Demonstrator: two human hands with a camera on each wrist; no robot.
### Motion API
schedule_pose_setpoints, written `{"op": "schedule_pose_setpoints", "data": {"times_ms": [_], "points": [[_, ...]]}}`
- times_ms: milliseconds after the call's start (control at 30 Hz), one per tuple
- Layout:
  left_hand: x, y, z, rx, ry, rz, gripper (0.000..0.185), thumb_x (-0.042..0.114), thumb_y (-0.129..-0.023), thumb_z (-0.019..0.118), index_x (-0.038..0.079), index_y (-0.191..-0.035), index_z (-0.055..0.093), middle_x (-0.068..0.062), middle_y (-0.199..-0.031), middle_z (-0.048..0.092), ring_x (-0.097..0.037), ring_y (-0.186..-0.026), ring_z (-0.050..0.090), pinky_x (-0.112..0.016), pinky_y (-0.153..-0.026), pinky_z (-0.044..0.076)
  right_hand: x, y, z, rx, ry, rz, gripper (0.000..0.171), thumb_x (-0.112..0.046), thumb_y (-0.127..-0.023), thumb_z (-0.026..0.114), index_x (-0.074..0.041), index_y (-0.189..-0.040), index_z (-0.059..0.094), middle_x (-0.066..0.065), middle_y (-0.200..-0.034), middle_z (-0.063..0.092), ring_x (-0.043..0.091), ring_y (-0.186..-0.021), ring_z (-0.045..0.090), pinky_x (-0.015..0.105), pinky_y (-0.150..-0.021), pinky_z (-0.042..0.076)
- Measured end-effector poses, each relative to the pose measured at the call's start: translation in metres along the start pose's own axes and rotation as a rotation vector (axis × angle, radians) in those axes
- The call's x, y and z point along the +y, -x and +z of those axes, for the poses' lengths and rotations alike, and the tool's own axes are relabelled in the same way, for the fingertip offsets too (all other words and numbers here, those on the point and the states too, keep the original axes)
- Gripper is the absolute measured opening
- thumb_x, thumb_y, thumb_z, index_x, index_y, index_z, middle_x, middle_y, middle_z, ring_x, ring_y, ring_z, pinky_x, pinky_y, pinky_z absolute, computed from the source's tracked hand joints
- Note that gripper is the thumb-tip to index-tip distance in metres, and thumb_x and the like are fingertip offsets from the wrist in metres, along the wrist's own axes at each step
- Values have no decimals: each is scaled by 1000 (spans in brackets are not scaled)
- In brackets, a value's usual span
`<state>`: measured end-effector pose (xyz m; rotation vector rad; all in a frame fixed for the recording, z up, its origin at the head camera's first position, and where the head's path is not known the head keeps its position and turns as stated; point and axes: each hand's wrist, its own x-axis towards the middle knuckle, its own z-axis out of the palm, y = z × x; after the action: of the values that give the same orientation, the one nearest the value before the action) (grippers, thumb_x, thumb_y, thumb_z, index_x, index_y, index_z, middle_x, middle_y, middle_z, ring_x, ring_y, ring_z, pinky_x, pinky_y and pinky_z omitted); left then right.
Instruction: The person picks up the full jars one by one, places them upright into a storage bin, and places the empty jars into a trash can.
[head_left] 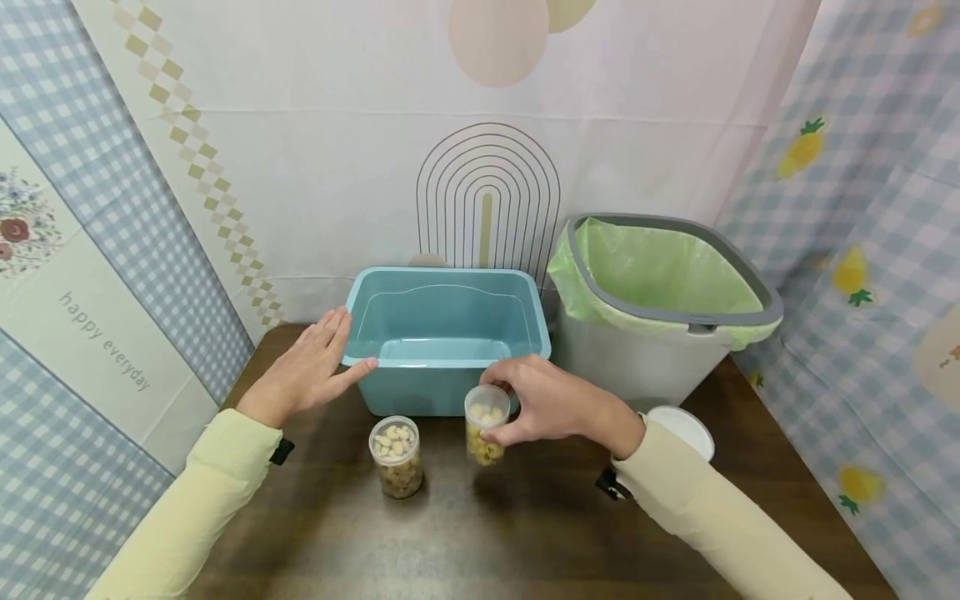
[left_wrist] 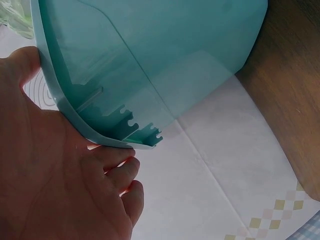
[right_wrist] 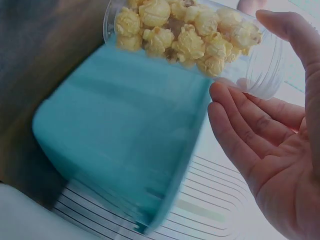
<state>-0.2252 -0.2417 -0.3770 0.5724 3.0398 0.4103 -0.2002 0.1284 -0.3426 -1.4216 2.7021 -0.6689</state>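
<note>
My right hand (head_left: 551, 396) grips a clear plastic jar of popcorn (head_left: 483, 446) near its top, thumb on one side and fingers on the other. In the right wrist view the yellow popcorn pieces show through the jar wall (right_wrist: 182, 37). Just behind it stands a teal plastic bin (head_left: 427, 392). My left hand (head_left: 307, 371) rests at the bin's left rim, fingers extended, with the thumb along the front edge. Between my arms, a second clear jar (head_left: 397, 471) of pale, curved nut-like pieces stands upright on the table.
At the back right is a light grey trash can (head_left: 622, 358) with a dark grey ring and a green liner bag (head_left: 660, 267). A round white lid-like disc (head_left: 684, 429) lies beside my right forearm. Printed cloth hangs behind the brown table (head_left: 450, 550) and at both sides.
</note>
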Motion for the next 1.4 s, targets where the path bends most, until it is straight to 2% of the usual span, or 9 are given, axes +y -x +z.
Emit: {"op": "schedule_pose_setpoints", "data": {"times_ms": [233,667,967,1233,1400], "points": [[-2,0,0,-8,4,-4,98,63,-109,41,-9,-166,7,-29,-176,4,-47,-164,7,-64,-132,11,-4,-12,-29,-12,-11,27,41,-37,-80,90,-14,-109,73,-9,-94,71,3,-83,64,26,-75,60],[-1,0,-1,-9,3,-6,98,62,-109,40,-9,-166,6,-29,-176,4,-46,-165,6,-64,-133,11,-6,-33,-70,36,28,76,44,-39,-81,90,-11,-111,74,-4,-94,75,9,-86,68,31,-79,61],[1,-3,-3,-25,1,-11,97,62,-109,40,-9,-166,4,-28,-176,2,-46,-165,5,-63,-133,10,-2,-49,-83,72,44,125,48,-40,-81,90,-6,-112,75,2,-96,76,15,-86,68,32,-78,60],[0,-2,-3,-29,4,-16,97,61,-110,40,-9,-166,4,-28,-176,2,-46,-165,5,-63,-133,9,0,-63,-93,68,60,162,47,-41,-83,87,-6,-112,75,4,-95,75,17,-85,66,31,-75,57],[-1,-2,-3,-36,6,-15,97,62,-109,39,-9,-166,4,-28,-176,1,-46,-165,4,-63,-133,9,3,-71,-96,72,83,213,50,-43,-84,87,-5,-114,74,5,-97,75,17,-84,65,30,-72,56]]}}
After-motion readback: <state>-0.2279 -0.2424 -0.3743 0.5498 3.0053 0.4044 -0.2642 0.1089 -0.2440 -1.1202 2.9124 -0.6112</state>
